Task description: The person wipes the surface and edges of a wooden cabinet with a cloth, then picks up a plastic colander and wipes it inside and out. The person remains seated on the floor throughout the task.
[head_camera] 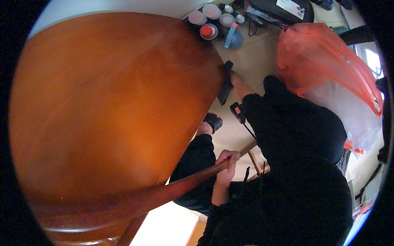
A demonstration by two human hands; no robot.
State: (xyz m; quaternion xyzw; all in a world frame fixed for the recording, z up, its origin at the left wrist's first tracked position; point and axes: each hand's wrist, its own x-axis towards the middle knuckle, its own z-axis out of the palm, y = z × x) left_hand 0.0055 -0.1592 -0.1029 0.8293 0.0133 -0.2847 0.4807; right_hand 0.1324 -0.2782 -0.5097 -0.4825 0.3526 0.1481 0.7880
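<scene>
My left hand (227,164) is wrapped around a reddish-brown wooden rail (184,183), which runs along the lower edge of a large polished wooden panel (107,101). Beyond the fist, part of the rail continues towards my dark clothing. Higher in the view, my right hand (237,83) is at a long, dark, flat object (226,86) by the panel's right edge. Its fingers are mostly hidden behind that object, so its grip is unclear. A small black device with a cable (237,112) is just below my right forearm.
Several cups or jars (211,11), a container with a red top (208,31) and a blue item (236,40) stand beyond the panel's corner. A red plastic bag (314,55) bulges at the right. A black case (283,12) is at the top. My shod foot (214,121) is beside the panel.
</scene>
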